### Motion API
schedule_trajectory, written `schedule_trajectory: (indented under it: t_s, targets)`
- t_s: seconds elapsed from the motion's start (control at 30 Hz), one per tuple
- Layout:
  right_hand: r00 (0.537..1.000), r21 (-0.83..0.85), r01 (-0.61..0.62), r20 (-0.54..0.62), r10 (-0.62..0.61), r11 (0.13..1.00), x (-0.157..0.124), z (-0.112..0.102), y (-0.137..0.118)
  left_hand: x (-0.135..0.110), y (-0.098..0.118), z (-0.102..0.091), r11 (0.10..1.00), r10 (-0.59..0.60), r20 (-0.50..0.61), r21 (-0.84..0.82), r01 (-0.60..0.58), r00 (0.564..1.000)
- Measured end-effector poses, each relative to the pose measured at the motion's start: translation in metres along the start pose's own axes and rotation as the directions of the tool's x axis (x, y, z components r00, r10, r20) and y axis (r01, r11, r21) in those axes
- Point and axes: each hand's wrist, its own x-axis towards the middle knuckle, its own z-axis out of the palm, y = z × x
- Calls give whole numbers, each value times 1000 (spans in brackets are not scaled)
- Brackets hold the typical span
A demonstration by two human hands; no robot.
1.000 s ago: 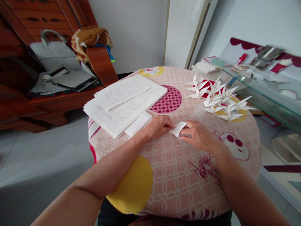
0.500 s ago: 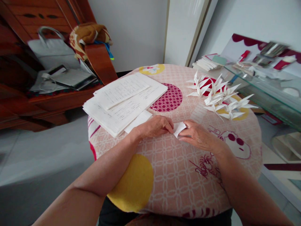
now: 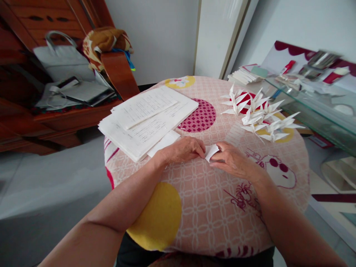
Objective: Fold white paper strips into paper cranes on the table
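Note:
Between my two hands is a small piece of folded white paper (image 3: pixel 211 152), held low over the cloth-covered table (image 3: pixel 205 207). My left hand (image 3: pixel 187 149) pinches its left edge with closed fingers. On the other side, my right hand (image 3: pixel 231 159) grips the right part between thumb and fingers; some of the paper is hidden there. Several white folded paper cranes (image 3: pixel 258 113) stand in a group at the table's far right. A stack of written sheets (image 3: pixel 150 122) lies to the left, with a smaller white paper (image 3: pixel 164 143) at its near edge, beside my left wrist.
A glass shelf (image 3: pixel 311 107) with a metal bowl (image 3: pixel 324 58) and other small items borders the table on the right. More stacked paper (image 3: pixel 244 75) sits at the back right. On the left, a wooden bench (image 3: pixel 83 120) holds a grey handbag (image 3: pixel 62 59) and a brown blanket (image 3: pixel 107 40).
The right hand's fingers have shifted very slightly on the folded paper. Otherwise the hands, the cranes and the sheets are as they were.

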Motion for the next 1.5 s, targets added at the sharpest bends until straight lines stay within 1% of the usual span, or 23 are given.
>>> schedule_trajectory:
  t_s: [0.13,0.3,0.37,0.43,0.53,0.6,0.63,0.7,0.77,0.83,0.97,1.1,1.17,1.27,1.4,1.5]
  targets:
    - [1000,-29,-14,-21,13,999,2,-2,-5,0,0,1,998,-47,-7,-33,47,999]
    - [998,-4,-37,-41,37,999,2,-1,-6,-1,2,2,987,-161,-111,-36,158,981]
    - [998,3,-33,-49,33,999,2,1,-5,-1,5,2,982,-187,-145,-53,181,972]
    - [998,-32,-23,-52,21,999,3,3,-4,0,9,3,980,-200,-189,-57,192,961]
    - [998,-130,15,-53,-22,991,6,4,-5,3,18,6,966,-257,-278,-63,250,926]
    - [998,-187,35,-39,-43,982,6,4,-7,7,24,10,946,-324,-299,-105,306,898]
    - [998,-203,43,-29,-49,978,6,4,-8,9,26,13,937,-349,-304,-113,330,887]
    - [999,-213,45,-12,-49,976,6,4,-9,14,28,18,914,-402,-357,-106,391,843]
    - [1000,-198,27,-6,-29,980,5,3,-10,18,28,23,898,-434,-379,-106,427,818]
    - [1000,-166,2,3,-2,986,4,1,-12,21,26,25,895,-440,-371,-105,434,818]
    - [999,-90,-34,2,34,995,2,-2,-13,22,19,25,900,-433,-335,-101,425,837]
    - [999,-60,-46,-24,45,997,0,-6,-15,18,13,25,904,-423,-285,-198,379,860]
    - [998,-24,-48,-32,48,999,-1,-8,-15,16,11,26,908,-410,-284,-220,357,867]
    - [999,36,-30,-36,32,999,-2,-11,-14,15,10,27,911,-399,-297,-232,340,867]
    - [1000,85,-2,1,2,996,-3,-11,-9,15,9,29,908,-404,-292,-246,340,867]
    - [1000,144,-17,23,13,989,-4,-11,-5,17,7,30,904,-415,-301,-249,349,859]
